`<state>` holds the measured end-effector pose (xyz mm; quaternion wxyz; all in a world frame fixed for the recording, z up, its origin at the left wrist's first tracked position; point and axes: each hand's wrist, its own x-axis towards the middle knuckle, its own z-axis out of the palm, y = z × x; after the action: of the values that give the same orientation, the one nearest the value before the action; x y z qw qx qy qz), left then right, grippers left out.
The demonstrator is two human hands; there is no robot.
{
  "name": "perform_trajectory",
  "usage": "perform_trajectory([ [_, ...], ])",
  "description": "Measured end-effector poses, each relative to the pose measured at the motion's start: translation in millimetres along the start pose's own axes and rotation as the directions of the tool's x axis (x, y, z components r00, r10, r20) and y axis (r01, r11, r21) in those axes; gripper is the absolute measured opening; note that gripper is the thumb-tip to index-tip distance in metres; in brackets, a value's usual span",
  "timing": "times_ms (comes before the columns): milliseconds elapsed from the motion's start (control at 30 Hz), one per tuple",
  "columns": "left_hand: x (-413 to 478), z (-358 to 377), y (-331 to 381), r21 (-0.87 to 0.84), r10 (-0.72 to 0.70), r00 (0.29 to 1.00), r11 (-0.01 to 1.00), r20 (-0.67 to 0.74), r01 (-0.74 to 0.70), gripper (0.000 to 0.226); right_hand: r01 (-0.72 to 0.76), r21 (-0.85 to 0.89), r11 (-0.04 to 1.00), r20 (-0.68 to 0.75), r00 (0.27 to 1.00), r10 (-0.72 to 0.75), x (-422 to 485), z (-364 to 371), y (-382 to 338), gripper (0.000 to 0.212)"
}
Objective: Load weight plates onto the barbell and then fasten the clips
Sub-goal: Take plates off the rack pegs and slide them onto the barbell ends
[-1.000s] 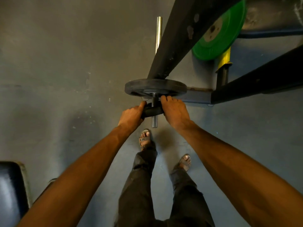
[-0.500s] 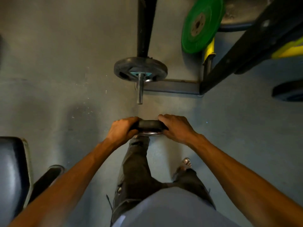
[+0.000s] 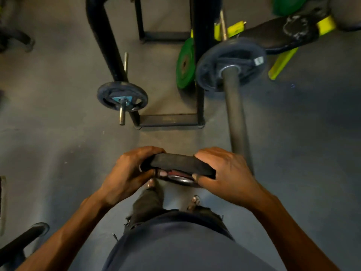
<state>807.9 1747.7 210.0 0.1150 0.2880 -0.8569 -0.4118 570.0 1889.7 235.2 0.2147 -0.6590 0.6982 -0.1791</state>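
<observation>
Black rubber-rimmed weight plate point(image 3: 176, 166) gripped at both edges, left hand point(image 3: 129, 176) and right hand point(image 3: 224, 174) curled shut around it, held flat above the knees. Just beside the right hand, barbell point(image 3: 236, 114) sleeve already carrying one plate point(image 3: 231, 64).

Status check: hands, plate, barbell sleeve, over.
Left hand and right hand both gripping small black plate, held flat at waist. Barbell sleeve ahead right, one plate on it, no clip seen. Path clear.
</observation>
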Motion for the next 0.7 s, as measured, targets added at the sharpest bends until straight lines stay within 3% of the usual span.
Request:
perform_trajectory([
  [233,14,42,72,-0.015,0.138,0.983,0.990,0.120,-0.137,0.039,-0.042,0.124,0.991,-0.025,0.999,0.046,-90,-52,27,0.015],
  [533,47,113,103,0.197,0.143,0.989,0.969,0.035,-0.147,0.040,-0.129,-0.144,0.981,-0.049,0.991,0.123,-119,-75,81,0.021],
  [700,54,129,106,0.320,0.183,0.982,0.929,0.036,-0.185,0.043,-0.122,-0.205,0.971,-0.063,0.992,0.111,-112,-74,103,0.025],
])
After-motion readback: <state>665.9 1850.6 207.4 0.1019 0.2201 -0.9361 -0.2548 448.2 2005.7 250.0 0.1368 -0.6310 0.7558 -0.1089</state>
